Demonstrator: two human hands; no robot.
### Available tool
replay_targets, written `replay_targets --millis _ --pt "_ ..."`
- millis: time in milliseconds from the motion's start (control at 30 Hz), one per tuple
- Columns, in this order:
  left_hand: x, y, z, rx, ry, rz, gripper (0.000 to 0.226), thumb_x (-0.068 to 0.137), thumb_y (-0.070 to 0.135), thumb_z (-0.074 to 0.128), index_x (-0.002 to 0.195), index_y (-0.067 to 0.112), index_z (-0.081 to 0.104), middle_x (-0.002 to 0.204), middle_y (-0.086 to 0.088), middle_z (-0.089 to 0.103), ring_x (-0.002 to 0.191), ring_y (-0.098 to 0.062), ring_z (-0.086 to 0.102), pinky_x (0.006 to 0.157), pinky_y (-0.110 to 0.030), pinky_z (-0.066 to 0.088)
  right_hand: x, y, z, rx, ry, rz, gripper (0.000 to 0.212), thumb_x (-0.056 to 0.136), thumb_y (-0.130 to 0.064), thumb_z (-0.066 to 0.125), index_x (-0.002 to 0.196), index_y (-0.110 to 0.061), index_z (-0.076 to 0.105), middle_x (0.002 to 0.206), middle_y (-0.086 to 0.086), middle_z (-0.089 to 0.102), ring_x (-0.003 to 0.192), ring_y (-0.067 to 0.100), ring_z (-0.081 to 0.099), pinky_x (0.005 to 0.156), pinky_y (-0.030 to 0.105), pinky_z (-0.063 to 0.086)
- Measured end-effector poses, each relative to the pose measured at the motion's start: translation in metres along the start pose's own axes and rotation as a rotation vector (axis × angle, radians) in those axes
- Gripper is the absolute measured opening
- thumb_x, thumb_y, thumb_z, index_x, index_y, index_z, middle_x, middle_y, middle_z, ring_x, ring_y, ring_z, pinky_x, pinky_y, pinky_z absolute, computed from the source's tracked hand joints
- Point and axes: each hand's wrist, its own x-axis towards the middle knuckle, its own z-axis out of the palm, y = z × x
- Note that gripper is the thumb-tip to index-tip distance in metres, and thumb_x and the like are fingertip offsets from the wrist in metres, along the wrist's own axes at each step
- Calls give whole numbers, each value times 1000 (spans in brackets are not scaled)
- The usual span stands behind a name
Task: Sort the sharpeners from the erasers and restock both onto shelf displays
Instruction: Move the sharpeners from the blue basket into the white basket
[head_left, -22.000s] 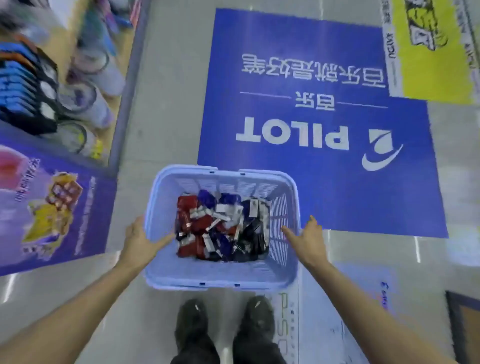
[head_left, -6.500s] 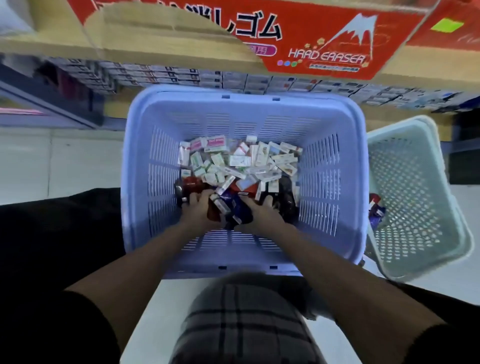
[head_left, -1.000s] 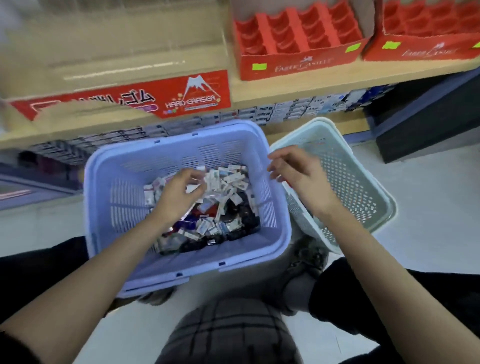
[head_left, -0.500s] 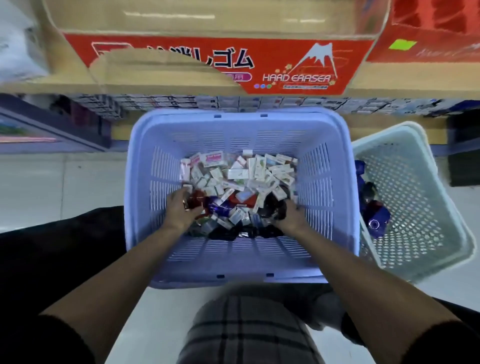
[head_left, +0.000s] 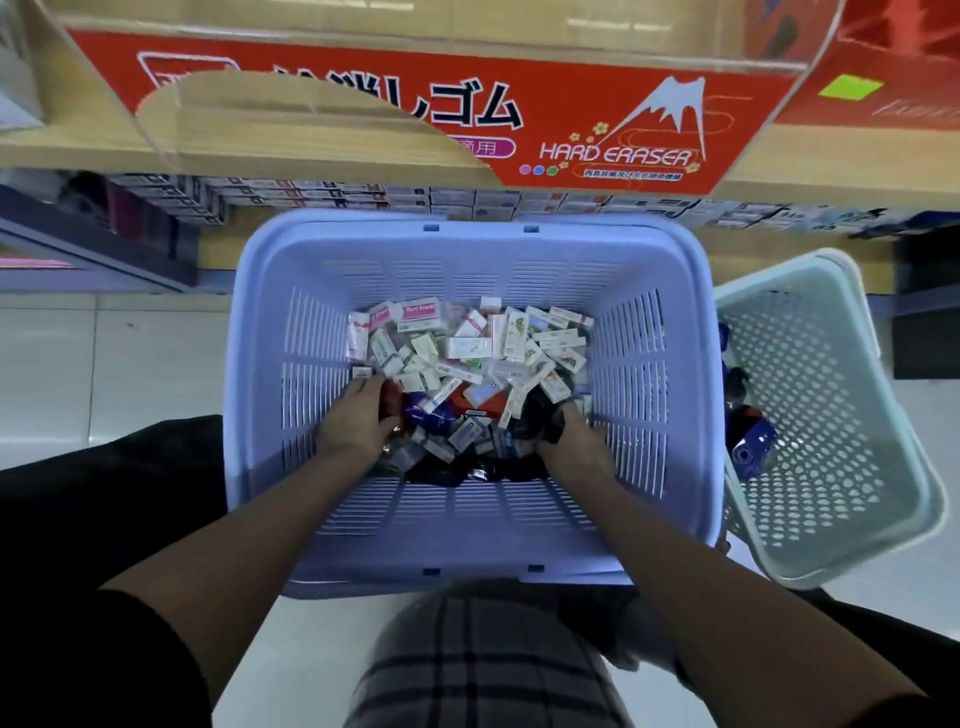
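Observation:
A lilac basket (head_left: 260, 415) stands before me with a heap of white boxed erasers (head_left: 467, 343) at its far side and red, blue and black sharpeners (head_left: 441, 410) nearer me. Both my hands are down in the pile. My left hand (head_left: 356, 423) curls round a red sharpener at the heap's left edge. My right hand (head_left: 569, 439) grips a black sharpener at the right edge. A pale green basket (head_left: 841, 415) to the right holds a few blue sharpeners (head_left: 753, 449).
A red "Hard Eraser" display box (head_left: 597, 119) sits on the wooden shelf (head_left: 831, 166) above the baskets. Stacked small boxes (head_left: 363, 195) line the lower shelf behind. Pale floor tiles (head_left: 104, 364) lie to the left. My knees flank the lilac basket.
Since half a second ago both hands have stayed in the pile, closing further on sharpeners. A second ago my right hand was over the green basket.

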Motion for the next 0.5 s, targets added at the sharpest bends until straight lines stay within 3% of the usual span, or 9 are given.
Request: replay_targets --millis 167,267,400,500 --pt "0 5 1 -38 40 -60 39 87 25 66 120 7 56 125 -13 49 109 -31 53 90 -39 46 -7 -2 -13 98 45 -16 43 90 -29 57 126 -19 36 107 14 62 100 33 60 75 33 43" --pt "-9 8 2 -125 87 -97 34 84 23 69 110 3 58 121 -14 51 104 -32 54 84 -40 48 -14 -6 -22 315 65 3 42 88 -29 59 120 -12 38 94 9 59 91 29 59 71 29 40" --pt "-22 23 -16 -375 161 -141 29 85 16 69 106 0 56 108 -19 60 93 -31 59 78 -37 49 -28 -10 -38 766 24 -11 21 87 -19 64 96 -16 45 87 1 55 94 26 57 85 35 47" --pt "-36 47 -42 -495 230 -29 30 86 13 68 109 0 55 106 -18 62 95 -30 59 79 -33 46 -52 -10 -64 893 -41 -139 23 85 -23 67 93 -22 46 97 6 58 101 28 59 94 47 48"
